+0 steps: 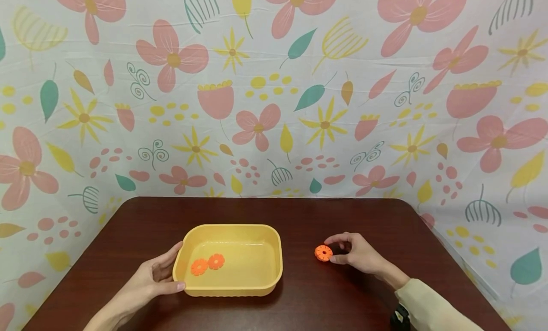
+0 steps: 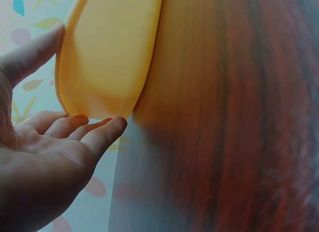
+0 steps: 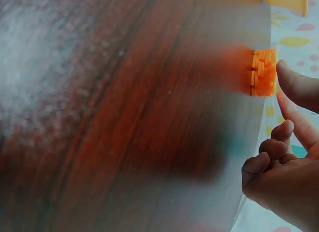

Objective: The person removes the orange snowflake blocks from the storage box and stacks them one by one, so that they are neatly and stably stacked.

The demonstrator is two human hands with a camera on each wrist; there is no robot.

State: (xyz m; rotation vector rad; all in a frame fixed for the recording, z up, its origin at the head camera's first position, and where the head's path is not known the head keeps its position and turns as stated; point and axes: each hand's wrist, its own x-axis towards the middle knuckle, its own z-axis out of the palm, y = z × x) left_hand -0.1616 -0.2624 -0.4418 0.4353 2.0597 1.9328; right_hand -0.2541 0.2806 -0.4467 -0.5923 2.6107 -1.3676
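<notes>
A yellow plastic tub [image 1: 239,293] stands on the table at left centre, two orange flower-shaped pieces [image 1: 211,263] lying in it. My left hand [image 1: 147,278] holds its left end, thumb at the near corner and fingers along the outer wall. In the left wrist view the fingertips press against the tub [image 2: 107,57]. To the tub's right is a small stack of orange flower-shaped pieces [image 1: 323,253], its layers visible in the right wrist view. My right hand [image 1: 359,254] is at this stack, thumb at its near right edge, index fingertip close by its far edge, other fingers curled.
The dark wood table [image 1: 299,212] has rounded far corners. A flower-patterned cloth [image 1: 274,131] hangs close behind it and along both sides. A black band [image 1: 400,316] sits at the right wrist below a pale sleeve [image 1: 428,305].
</notes>
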